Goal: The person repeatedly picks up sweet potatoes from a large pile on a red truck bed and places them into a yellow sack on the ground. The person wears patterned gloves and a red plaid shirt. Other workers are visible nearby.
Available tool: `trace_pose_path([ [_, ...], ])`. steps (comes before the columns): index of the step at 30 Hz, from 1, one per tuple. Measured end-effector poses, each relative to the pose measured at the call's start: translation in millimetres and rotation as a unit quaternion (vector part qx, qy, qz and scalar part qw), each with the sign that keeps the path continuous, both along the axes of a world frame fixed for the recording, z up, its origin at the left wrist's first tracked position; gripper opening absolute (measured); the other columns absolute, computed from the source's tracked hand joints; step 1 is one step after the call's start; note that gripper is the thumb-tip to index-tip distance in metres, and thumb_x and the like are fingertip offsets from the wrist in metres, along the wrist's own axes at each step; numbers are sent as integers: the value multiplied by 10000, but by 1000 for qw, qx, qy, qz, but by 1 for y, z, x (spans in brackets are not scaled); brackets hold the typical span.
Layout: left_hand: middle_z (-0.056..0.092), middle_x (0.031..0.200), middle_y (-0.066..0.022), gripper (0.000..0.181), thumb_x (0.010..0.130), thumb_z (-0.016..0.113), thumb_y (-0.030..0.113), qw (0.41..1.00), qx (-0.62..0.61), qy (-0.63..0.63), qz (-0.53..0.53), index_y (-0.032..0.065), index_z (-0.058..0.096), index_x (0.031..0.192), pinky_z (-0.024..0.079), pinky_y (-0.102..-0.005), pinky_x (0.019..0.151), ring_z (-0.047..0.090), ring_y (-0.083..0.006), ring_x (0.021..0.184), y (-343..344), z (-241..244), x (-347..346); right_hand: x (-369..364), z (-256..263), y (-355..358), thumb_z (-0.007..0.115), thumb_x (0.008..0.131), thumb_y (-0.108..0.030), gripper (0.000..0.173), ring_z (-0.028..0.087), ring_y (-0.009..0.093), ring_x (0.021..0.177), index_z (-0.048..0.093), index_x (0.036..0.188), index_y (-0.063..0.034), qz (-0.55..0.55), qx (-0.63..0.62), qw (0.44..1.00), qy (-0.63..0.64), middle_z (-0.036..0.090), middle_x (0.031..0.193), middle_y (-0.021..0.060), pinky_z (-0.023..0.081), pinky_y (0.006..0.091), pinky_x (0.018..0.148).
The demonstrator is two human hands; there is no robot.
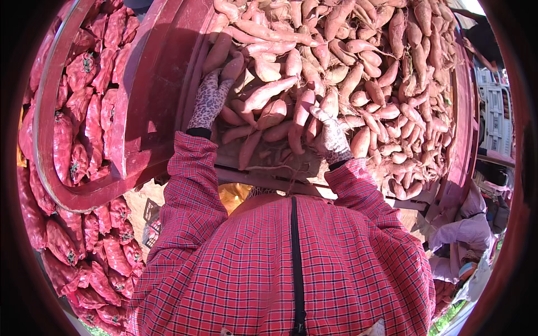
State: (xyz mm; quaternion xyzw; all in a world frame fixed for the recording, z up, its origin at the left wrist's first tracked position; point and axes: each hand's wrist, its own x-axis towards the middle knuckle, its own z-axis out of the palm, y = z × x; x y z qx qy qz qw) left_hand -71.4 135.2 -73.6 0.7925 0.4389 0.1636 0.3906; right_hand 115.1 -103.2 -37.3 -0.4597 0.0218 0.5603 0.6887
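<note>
A deep heap of pink-skinned sweet potatoes lies before me on a red metal bed. My left hand, in a spotted glove, is at the heap's left edge against the red side wall. Its fingers are around the lower end of a sweet potato. My right hand, in a similar pale glove, is at the near edge of the heap. Its fingertips touch an upright sweet potato; the palm is turned away, so its grip is hidden.
Filled red mesh sacks are stacked at left, beyond a red metal rail. A red side wall borders the heap. A yellow sack shows below the bed's near edge. At right are a person in a checked sleeve and white crates.
</note>
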Motion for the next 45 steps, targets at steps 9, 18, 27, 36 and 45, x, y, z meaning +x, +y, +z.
trace_pose_path([
  [9,602,1045,-158,416,972,443,345,690,-553,-462,69,24,473,1235,537,-301,611,623,-231,794,-51,59,5,-11,21,4,528,870,-106,475,563,244,1048,391,1314,-6,-10,123,992,-34,560,1149,151,474,352,892],
  [18,565,1241,-127,449,903,564,200,974,0,-141,-177,74,465,1323,447,-330,921,553,-262,1116,-151,107,8,-45,20,-10,555,860,-145,388,586,177,1041,500,1226,-28,-27,266,952,151,587,1158,82,495,291,880],
  [27,653,939,-57,315,932,546,261,820,-524,-158,-168,-6,588,1094,474,-287,803,599,-145,888,-201,58,-28,-55,55,-23,597,789,-236,526,504,309,1152,463,1282,-109,-60,352,900,249,550,1218,106,355,513,1031],
  [36,641,846,-142,266,893,514,310,895,113,149,-406,57,590,926,491,-441,730,633,-312,782,-174,69,-8,-34,-5,-60,566,843,-177,432,559,215,1074,490,1249,-50,-179,227,933,215,571,1173,92,428,352,974],
  [45,474,1267,-228,637,765,664,253,928,311,19,-203,15,422,1304,383,-457,982,477,-397,1140,-111,11,98,-5,-5,-81,570,841,-252,425,540,246,1034,510,1187,-13,-174,86,975,107,579,1095,122,406,345,943],
])
